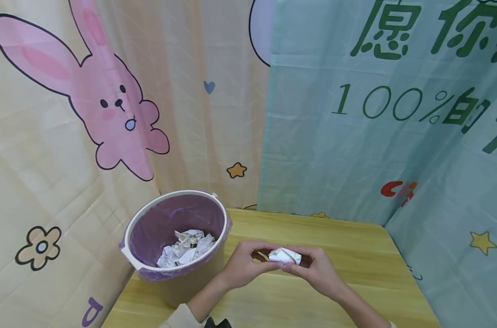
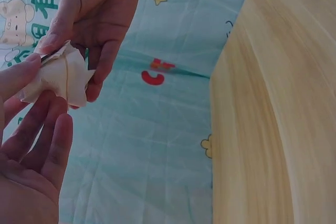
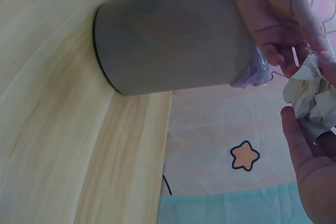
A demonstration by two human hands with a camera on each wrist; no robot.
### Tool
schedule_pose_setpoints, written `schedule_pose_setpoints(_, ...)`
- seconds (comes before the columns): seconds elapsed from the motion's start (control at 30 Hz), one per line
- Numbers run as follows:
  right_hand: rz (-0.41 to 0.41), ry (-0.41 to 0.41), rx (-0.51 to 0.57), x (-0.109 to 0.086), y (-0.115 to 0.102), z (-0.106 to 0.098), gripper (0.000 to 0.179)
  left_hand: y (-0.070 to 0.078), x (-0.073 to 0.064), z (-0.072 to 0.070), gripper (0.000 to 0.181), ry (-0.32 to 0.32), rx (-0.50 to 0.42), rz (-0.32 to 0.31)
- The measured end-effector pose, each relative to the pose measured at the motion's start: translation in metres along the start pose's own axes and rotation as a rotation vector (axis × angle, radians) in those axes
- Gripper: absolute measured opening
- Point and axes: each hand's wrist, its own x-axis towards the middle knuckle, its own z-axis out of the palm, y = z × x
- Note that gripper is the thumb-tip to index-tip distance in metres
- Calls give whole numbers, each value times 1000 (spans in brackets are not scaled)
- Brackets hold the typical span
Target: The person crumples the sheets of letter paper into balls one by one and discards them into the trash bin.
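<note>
In the head view a crumpled piece of white paper (image 1: 285,256) is held up over the table between both hands. My left hand (image 1: 245,268) pinches its left side between thumb and fingers, while my right hand (image 1: 319,272) grips the right side the same way. Seen from the left wrist, the paper (image 2: 60,77) is bunched into a small wad with folded edges and a pointed corner. From the right wrist, the wad (image 3: 310,87) shows loose creased folds between the fingertips of both hands. The palms stay off the paper.
Left of the hands stands a grey-brown trash bin (image 1: 191,287) with a white rim and a purple liner (image 1: 154,232). Several crumpled papers (image 1: 187,248) lie inside. The wooden table (image 1: 314,232) extends to printed curtains (image 1: 215,136) at the back and sides.
</note>
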Motion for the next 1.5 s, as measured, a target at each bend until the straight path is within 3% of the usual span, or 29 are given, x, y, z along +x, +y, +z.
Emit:
schedule_pose_setpoints(0.3,-21,16,-54,11,-9,-8,41,13,9,-11,38,-39,91,-22)
schedule_pose_setpoints(0.6,-59,21,-139,27,-22,-14,42,24,16,-28,43,-29,163,-9)
schedule_pose_setpoints(0.9,-125,32,-206,43,-32,-17,45,32,11,-52,48,14,226,-39)
schedule_pose_setpoints(1.13,-121,9,-175,56,-39,-13,44,40,5,-78,47,72,300,-57)
schedule_pose_setpoints(1.5,-109,-34,-172,75,-49,-6,41,52,-28,-140,43,218,386,-33)
